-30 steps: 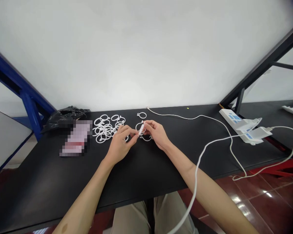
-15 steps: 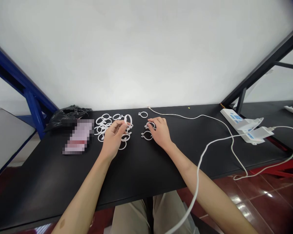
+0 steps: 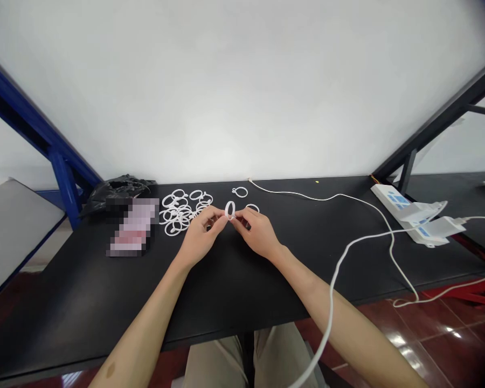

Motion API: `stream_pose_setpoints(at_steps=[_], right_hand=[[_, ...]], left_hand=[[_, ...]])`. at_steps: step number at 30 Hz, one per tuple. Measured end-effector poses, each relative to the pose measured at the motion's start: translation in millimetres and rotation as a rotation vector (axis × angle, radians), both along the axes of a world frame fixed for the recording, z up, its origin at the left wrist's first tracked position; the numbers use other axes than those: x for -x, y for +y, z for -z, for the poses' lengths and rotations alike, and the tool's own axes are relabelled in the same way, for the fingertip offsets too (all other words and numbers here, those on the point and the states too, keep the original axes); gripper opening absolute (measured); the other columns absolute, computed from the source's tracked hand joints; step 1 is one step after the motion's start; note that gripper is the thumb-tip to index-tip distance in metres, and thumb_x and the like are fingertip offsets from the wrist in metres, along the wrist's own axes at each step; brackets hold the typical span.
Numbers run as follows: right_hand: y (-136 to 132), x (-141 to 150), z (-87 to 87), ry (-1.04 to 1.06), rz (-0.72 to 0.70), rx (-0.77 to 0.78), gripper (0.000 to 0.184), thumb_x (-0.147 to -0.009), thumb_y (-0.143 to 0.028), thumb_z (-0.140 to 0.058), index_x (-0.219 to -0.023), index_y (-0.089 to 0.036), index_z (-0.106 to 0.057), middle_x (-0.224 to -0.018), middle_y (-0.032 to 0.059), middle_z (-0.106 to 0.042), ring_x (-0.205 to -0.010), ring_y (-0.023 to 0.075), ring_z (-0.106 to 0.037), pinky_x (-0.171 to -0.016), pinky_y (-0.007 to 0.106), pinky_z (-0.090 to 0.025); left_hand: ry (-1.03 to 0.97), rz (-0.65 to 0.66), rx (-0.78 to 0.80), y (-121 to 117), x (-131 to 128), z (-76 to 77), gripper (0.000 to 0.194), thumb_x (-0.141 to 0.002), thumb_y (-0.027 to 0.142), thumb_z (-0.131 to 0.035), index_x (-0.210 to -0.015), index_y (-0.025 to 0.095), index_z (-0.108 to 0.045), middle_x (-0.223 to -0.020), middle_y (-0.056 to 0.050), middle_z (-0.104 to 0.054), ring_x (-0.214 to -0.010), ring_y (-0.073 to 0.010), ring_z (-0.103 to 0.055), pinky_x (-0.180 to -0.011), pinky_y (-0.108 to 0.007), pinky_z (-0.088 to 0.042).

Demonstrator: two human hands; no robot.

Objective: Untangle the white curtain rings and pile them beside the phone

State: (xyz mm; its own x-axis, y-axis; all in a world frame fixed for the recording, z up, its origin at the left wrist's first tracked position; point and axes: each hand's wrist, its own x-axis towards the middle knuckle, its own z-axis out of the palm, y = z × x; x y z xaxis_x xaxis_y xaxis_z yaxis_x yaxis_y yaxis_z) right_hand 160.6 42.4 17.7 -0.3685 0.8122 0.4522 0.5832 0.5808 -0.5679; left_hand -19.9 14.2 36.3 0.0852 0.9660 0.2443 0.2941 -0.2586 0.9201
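Note:
Between my hands, a white plastic curtain ring stands upright, pinched at its base by the fingertips of both. My left hand is closed on the ring from the left, and my right hand meets it from the right with thumb and fingers pressed together. The exact grip at the bottom of the ring is hidden by the fingers. A pile of similar rings lies left of my left hand, some overlapping. One loose ring rests behind my hands, and another ring is partly covered by my right hand.
A black plastic bag and a blurred pinkish packet lie at the left of the black table. White cables cross on the right, running to a white power strip. A white wall rises behind.
My left hand has moved right with the ring, away from the pile. My right hand has come left off the loose rings and now meets the left one at the held ring.

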Motion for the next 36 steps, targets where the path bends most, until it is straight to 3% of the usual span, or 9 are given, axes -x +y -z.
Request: stream_pose_setpoints(at_steps=[7,13,16,22,27,31,34,36], right_hand=[[-1,1,-2.3,-0.128,-0.003,-0.097,0.022,-0.097,-0.035,-0.053,-0.082,-0.021,-0.063,-0.076,0.0023,-0.065,-0.073,0.0155,-0.055,-0.067,0.028,-0.042],[1,1,-0.3,-0.2,0.017,-0.16,0.02,-0.096,-0.031,-0.054,-0.081,-0.021,-0.062,-0.076,0.0017,-0.067,-0.075,0.0166,-0.053,-0.067,0.029,-0.042],[2,1,-0.3,-0.211,0.034,-0.174,0.022,-0.097,-0.03,-0.053,-0.079,-0.021,-0.062,-0.075,0.0019,-0.067,-0.074,0.0166,-0.053,-0.067,0.029,-0.042],[1,1,1.3,-0.152,0.029,-0.168,0.024,-0.099,-0.036,-0.051,-0.088,-0.022,-0.068,-0.079,0.0032,-0.069,-0.077,0.0178,-0.056,-0.074,0.031,-0.044],[9,-3,-1.6,-0.099,0.087,-0.123,0.031,-0.096,-0.045,-0.055,-0.111,-0.02,-0.067,-0.087,0.0055,-0.07,-0.086,0.0215,-0.058,-0.084,0.035,-0.047],[41,0,-10.3,-0.274,0.184,-0.054,0.034,-0.096,-0.036,-0.055,-0.121,-0.015,-0.064,-0.11,0.0126,-0.066,-0.103,0.0272,-0.057,-0.094,0.042,-0.046],[71,10,-14.1,-0.453,0.167,-0.015,0.042,-0.097,-0.034,-0.051,-0.133,-0.013,-0.056,-0.127,0.0168,-0.058,-0.12,0.0307,-0.052,-0.103,0.045,-0.041],[89,17,-12.9,-0.488,0.136,-0.008,0.04,-0.094,-0.027,-0.056,-0.132,-0.013,-0.058,-0.128,0.0184,-0.057,-0.121,0.0316,-0.051,-0.106,0.047,-0.039]], left_hand=[[0.177,-0.128,-0.06,2,-1,3.4,0.03,-0.095,0.041,-0.05,-0.081,0.022,-0.067,-0.077,-0.001,-0.06,-0.073,-0.0165,-0.052,-0.068,-0.03,-0.043],[0.423,-0.281,-0.37,5,-2,10.6,0.021,-0.095,0.03,-0.052,-0.078,0.022,-0.063,-0.08,-0.003,-0.064,-0.079,-0.0194,-0.051,-0.077,-0.033,-0.044],[0.473,-0.302,-0.434,5,-3,12.6,0.021,-0.095,0.028,-0.052,-0.078,0.021,-0.063,-0.079,-0.003,-0.065,-0.078,-0.0194,-0.05,-0.078,-0.034,-0.044],[0.495,-0.309,-0.403,5,-1,11.9,0.025,-0.096,0.03,-0.05,-0.075,0.022,-0.063,-0.077,-0.003,-0.066,-0.076,-0.0199,-0.051,-0.074,-0.034,-0.044],[0.567,-0.508,-0.371,18,19,18.2,0.031,-0.096,0.037,-0.048,-0.076,0.022,-0.067,-0.077,-0.006,-0.068,-0.08,-0.0248,-0.053,-0.079,-0.04,-0.042],[0.618,-0.623,-0.238,27,40,24.0,0.037,-0.096,0.039,-0.043,-0.08,0.021,-0.072,-0.086,-0.01,-0.071,-0.086,-0.0291,-0.055,-0.084,-0.045,-0.041],[0.648,-0.69,-0.148,28,47,25.7,0.039,-0.096,0.04,-0.041,-0.089,0.02,-0.074,-0.094,-0.015,-0.07,-0.093,-0.0343,-0.055,-0.084,-0.05,-0.04],[0.661,-0.741,-0.117,27,48,27.2,0.041,-0.096,0.042,-0.041,-0.097,0.018,-0.074,-0.102,-0.019,-0.069,-0.1,-0.0393,-0.053,-0.085,-0.055,-0.039]])
